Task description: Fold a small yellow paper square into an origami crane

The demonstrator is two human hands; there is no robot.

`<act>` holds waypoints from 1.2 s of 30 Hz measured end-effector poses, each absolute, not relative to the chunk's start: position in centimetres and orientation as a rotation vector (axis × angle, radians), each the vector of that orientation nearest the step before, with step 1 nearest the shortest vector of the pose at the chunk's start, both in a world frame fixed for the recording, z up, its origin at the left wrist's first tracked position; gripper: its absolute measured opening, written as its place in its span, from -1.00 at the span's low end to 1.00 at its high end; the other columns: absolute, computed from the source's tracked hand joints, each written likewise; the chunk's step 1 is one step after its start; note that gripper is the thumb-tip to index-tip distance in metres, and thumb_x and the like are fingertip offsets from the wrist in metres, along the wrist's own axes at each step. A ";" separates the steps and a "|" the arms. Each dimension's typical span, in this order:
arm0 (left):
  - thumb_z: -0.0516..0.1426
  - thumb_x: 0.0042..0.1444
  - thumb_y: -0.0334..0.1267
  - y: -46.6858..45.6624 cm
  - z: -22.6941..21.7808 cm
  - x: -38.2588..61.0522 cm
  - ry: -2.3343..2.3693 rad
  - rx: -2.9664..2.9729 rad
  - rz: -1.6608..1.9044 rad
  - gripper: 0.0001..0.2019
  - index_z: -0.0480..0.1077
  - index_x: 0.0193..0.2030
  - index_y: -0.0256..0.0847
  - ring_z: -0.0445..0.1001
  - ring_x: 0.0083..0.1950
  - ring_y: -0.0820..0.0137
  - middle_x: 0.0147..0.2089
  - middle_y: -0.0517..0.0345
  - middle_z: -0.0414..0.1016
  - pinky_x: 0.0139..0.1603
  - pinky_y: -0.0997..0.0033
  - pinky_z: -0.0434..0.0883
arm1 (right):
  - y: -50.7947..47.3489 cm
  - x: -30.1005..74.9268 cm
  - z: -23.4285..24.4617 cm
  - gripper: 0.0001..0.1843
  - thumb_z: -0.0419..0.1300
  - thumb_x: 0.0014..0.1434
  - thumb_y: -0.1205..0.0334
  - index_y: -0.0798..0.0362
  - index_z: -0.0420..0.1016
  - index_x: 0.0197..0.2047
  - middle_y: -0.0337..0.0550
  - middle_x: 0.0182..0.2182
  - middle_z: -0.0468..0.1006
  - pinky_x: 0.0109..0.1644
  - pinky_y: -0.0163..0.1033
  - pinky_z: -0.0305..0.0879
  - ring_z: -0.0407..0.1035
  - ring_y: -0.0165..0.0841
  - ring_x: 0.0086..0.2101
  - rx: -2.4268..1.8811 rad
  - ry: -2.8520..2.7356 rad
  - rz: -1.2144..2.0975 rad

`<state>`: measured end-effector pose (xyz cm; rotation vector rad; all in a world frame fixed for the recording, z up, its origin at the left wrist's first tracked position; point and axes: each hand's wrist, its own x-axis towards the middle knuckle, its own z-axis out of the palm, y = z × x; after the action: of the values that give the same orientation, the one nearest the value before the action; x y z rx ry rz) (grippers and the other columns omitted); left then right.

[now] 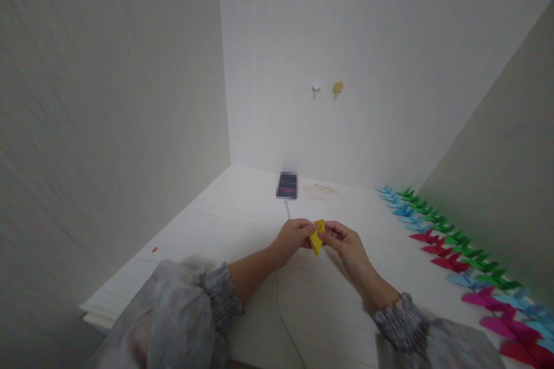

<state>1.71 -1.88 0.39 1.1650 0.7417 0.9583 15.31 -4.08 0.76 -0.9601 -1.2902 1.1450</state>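
Note:
A small piece of folded yellow origami paper (317, 244) is held up between my two hands, above the white table. My left hand (295, 237) pinches its left side, thumb toward me. On the other side, my right hand (346, 244) grips the paper's right edge between thumb and fingers. The paper narrows to a point at the bottom, and its upper part shows a fold. Fingertips behind the paper are partly hidden.
Rows of folded paper cranes in green (437, 222), blue (407, 210), red (441, 251) and pink (506, 320) line the table's right side. A dark pixelated device (287, 185) with a cable (283, 314) lies by the back wall. Two hooks (337, 87) hang on that wall.

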 end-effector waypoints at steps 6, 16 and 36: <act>0.13 -0.20 -0.09 -2.0 -0.1 1.7 0.750 1.202 0.984 -0.69 0.30 -0.48 -0.36 0.36 -0.49 0.50 -0.50 0.12 0.39 -0.39 0.41 0.35 | -4.0 15.1 0.8 -0.78 0.28 -0.26 0.23 0.10 0.44 -0.46 -0.29 -0.62 0.39 -0.46 -0.34 0.21 0.25 -0.48 -0.58 -0.964 -1.291 1.153; 0.22 -0.32 -0.21 -2.3 -0.1 1.3 0.661 1.212 0.965 -0.69 0.34 -0.41 -0.37 0.39 -0.44 0.48 -0.45 0.09 0.43 -0.33 0.41 0.33 | -4.2 15.1 0.6 -0.80 0.26 -0.21 0.22 0.09 0.45 -0.43 -0.24 -0.56 0.44 -0.43 -0.30 0.22 0.28 -0.44 -0.55 -0.928 -1.277 1.178; 0.19 -0.33 -0.28 -2.1 -0.3 1.4 0.751 1.222 0.779 -0.79 0.35 -0.50 -0.35 0.36 -0.52 0.51 -0.53 0.17 0.39 -0.41 0.44 0.31 | -4.6 15.5 1.6 -0.76 0.11 -0.02 0.09 0.06 0.51 -0.43 -0.18 -0.50 0.39 -0.36 -0.31 0.18 0.26 -0.39 -0.42 -1.093 -1.644 0.713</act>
<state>1.42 -2.09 -0.30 1.2223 0.7510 0.7789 15.53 -4.62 1.60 -1.0926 -1.6440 0.7127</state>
